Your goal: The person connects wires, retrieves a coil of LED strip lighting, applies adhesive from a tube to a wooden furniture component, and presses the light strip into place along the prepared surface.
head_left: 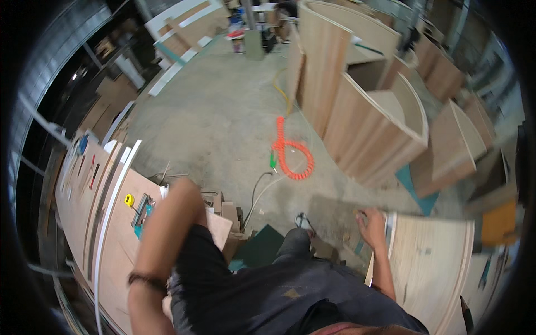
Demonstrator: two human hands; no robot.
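My left arm [170,234] is bent sharply, its elbow raised over the left workbench. The forearm comes back down past a dark bracelet [146,282]. My left hand [149,317] is at the lower edge, where its fingers are cut off from view. My right hand [371,228] hangs beside the left edge of a pale wooden panel or box [432,262]. Its fingers are loosely curled and somewhat apart, with nothing clear in them. A teal and silver tool [142,215] lies on the left workbench [120,251], a small yellow object [129,200] beside it.
A coiled orange air hose [296,174] with a green end lies on the concrete floor [212,111]. Curved wooden cabinets [368,125] stand at the right. Long white strips [114,206] run along the workbench. Offcuts [229,215] and a dark green sheet [262,245] lie near my legs.
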